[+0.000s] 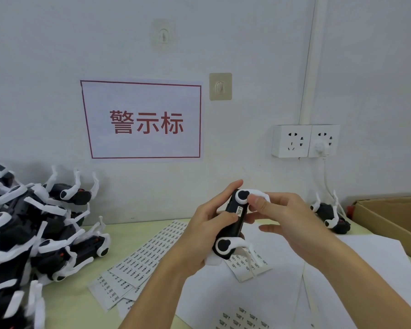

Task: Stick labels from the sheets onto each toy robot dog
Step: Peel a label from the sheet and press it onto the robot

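Observation:
I hold a black and white toy robot dog [233, 224] upright above the table, its side facing me. My left hand [207, 229] grips its body from the left, thumb on a small white label [239, 211] on the black body. My right hand [282, 217] holds the dog from the right, thumb pressing near its upper white leg joint. Label sheets [150, 252] lie on the table below, with another label sheet [244, 319] near the front edge.
A heap of toy robot dogs [29, 231] fills the left of the table. One dog [330, 214] lies at the back right beside an open cardboard box [389, 217]. White paper sheets [342, 269] cover the right. A wall sign [142, 119] and sockets [304, 141] are behind.

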